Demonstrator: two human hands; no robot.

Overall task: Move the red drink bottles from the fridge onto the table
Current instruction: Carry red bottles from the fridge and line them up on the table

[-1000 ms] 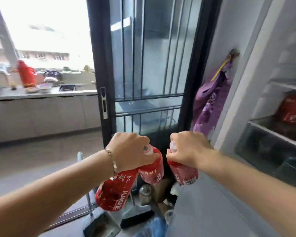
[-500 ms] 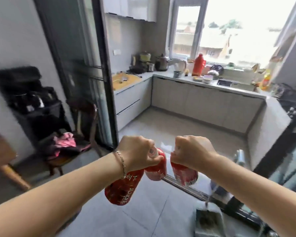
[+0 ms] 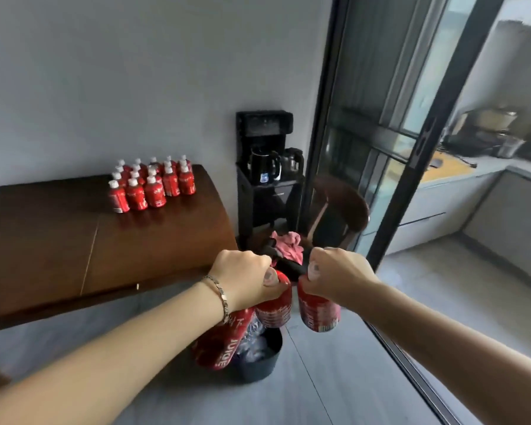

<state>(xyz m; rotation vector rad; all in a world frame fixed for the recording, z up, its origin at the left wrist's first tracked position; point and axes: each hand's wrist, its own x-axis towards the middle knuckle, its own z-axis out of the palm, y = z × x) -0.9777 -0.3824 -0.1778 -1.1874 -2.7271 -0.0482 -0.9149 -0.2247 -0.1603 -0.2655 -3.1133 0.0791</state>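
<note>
The wooden table (image 3: 105, 240) is filling the left, with rows of red, white-capped bottles (image 3: 152, 185) standing at its far edge. The left hand (image 3: 246, 277) is clamping curled fingers round the necks of two red juice bottles (image 3: 218, 348), which are hanging below the fist over the floor, just short of the table's near corner. The right hand (image 3: 337, 274) is gripping a third bottle (image 3: 318, 314) the same way. These are looking small, plastic and full: light, stiff, perhaps slick, so the neck under the cap is seeming the surest hold, though the paired ones may knock. A sliding glass door (image 3: 380, 118) is standing to the right, with a black drinks stand (image 3: 264, 167) and chair (image 3: 347, 210) beyond. A black bin (image 3: 258, 363) is sitting on the floor beneath the hands, likely underfoot.
</note>
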